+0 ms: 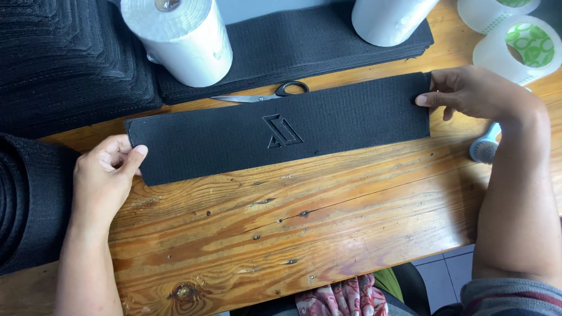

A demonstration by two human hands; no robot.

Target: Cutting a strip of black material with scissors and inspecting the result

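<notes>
A long black foam strip [234,137] with an embossed angular emblem at its middle lies flat across the wooden table [304,228]. My left hand [108,172] pinches the strip's left end, thumb on top. At the strip's right end, my right hand [477,93] grips the edge with its fingertips. Both hands hold the strip stretched between them.
Scissors [263,95] with black handles lie just behind the strip. Two white rolls [181,38] [389,17] stand on stacked black strips [304,41]. More black material [64,58] is piled at left. Clear tape rolls [524,47] and a small brush [485,149] sit at right.
</notes>
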